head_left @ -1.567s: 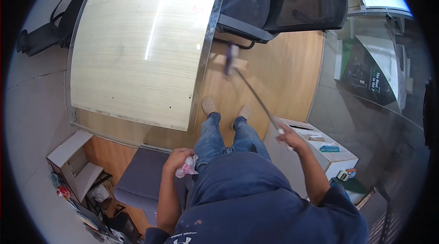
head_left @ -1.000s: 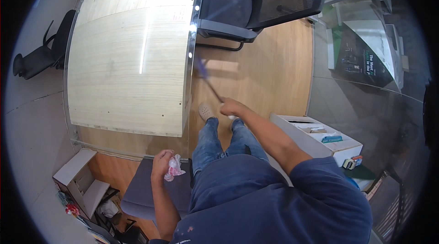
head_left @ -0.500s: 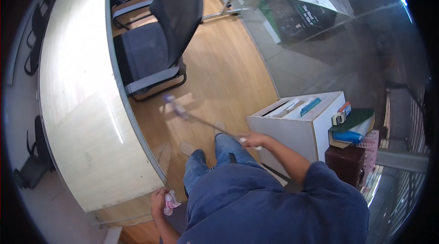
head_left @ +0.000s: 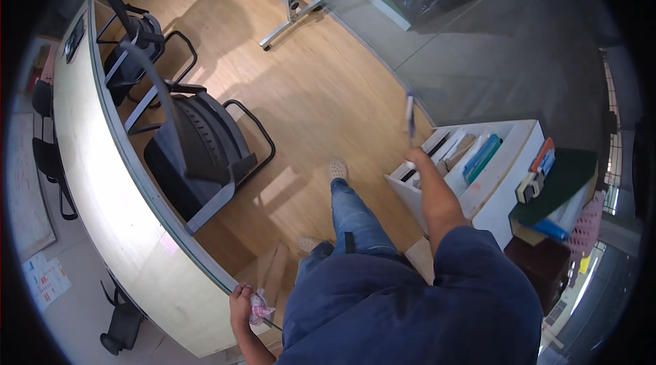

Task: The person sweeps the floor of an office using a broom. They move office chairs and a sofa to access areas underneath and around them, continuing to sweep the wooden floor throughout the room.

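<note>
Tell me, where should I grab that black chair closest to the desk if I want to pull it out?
Grab the black chair by the top edge of its backrest, coming from the open wooden floor side. The backrest stands on that side with nothing in the way, while the seat points toward the curved desk. The looped armrest near the floor side looks like another handy place to hold.

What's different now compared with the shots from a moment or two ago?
The person has turned away from the long desk, which now lies on their left. The right hand has swung the thin stick up from the floor near the chairs; it now points upward beside the white cabinet. The left hand stays low by the desk edge, still holding the crumpled pinkish cloth.
</note>
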Demonstrator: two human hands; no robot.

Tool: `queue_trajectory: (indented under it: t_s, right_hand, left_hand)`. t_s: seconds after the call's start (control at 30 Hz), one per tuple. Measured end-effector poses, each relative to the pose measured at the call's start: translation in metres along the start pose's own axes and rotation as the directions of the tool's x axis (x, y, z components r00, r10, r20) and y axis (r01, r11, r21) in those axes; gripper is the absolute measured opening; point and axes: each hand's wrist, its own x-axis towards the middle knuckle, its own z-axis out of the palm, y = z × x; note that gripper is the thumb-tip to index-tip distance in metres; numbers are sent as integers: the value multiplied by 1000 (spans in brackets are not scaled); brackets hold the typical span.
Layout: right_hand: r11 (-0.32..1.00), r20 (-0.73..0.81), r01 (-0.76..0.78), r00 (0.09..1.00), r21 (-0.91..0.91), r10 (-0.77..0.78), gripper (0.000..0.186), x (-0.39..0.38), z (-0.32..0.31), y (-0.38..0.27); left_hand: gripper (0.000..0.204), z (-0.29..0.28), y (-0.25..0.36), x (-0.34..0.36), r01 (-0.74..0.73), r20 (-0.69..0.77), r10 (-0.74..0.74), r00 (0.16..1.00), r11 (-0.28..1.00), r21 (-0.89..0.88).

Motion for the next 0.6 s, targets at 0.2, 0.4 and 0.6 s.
queue_trajectory:
  t_s: [0.2, 0.4, 0.6]
  right_hand:
    - [898, 265, 333, 929, -287, -259, 50, -89, 128, -163]
    - [774, 742, 621, 577, -128, -340, 56, -154, 77, -276]
    - [819, 608, 225, 574, 528, -549, 75, -113, 46, -214]
  left_hand:
    - [38, 44, 114, -5, -66, -73, 73, 995, 993, 94]
    - [35, 71, 187, 21, -109, -21, 113, 993, 983, 150]
    - [35, 86, 248, 39, -174, 40, 169, 985, 954, 243]
